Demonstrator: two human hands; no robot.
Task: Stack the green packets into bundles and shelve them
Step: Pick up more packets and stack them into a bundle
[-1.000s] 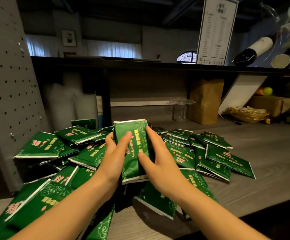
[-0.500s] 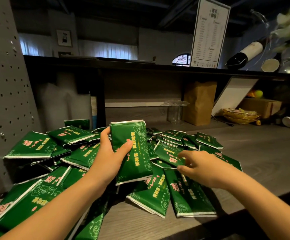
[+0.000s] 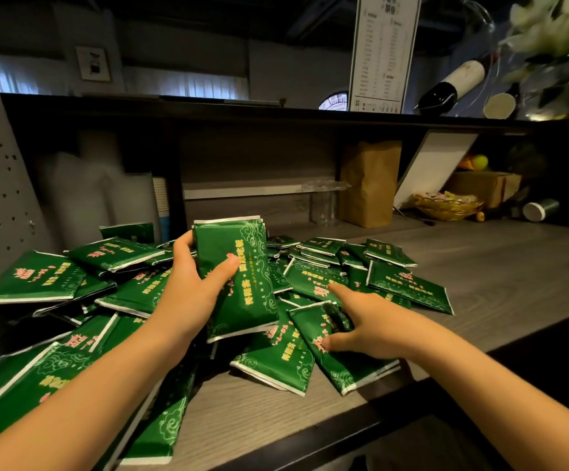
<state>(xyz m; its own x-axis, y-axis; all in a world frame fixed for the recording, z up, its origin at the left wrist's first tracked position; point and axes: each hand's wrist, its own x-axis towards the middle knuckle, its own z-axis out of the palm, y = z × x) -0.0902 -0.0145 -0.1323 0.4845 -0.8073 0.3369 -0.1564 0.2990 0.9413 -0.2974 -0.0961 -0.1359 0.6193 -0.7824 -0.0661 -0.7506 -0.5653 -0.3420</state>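
Several green packets lie in a loose pile (image 3: 317, 280) across a grey wooden counter (image 3: 500, 266). My left hand (image 3: 194, 287) grips an upright bundle of green packets (image 3: 242, 266) above the pile, thumb across its front. My right hand (image 3: 368, 321) is low on the pile to the right, pinching one loose green packet (image 3: 313, 328) between thumb and fingers, index finger stretched out. More packets spread to the left (image 3: 35, 280) and under my left forearm (image 3: 161, 426).
A grey pegboard panel (image 3: 1, 185) stands at the left. Under the dark upper shelf (image 3: 276, 113) are a brown paper bag (image 3: 368, 185), a clear cup (image 3: 324, 205), a yellow bowl (image 3: 446, 205) and a cardboard box (image 3: 487, 188). A menu stand (image 3: 383, 52) and bottle (image 3: 453, 83) sit on top.
My right hand left the bundle, swung down to the right and took hold of a loose packet on the pile. My left hand keeps the bundle upright alone.
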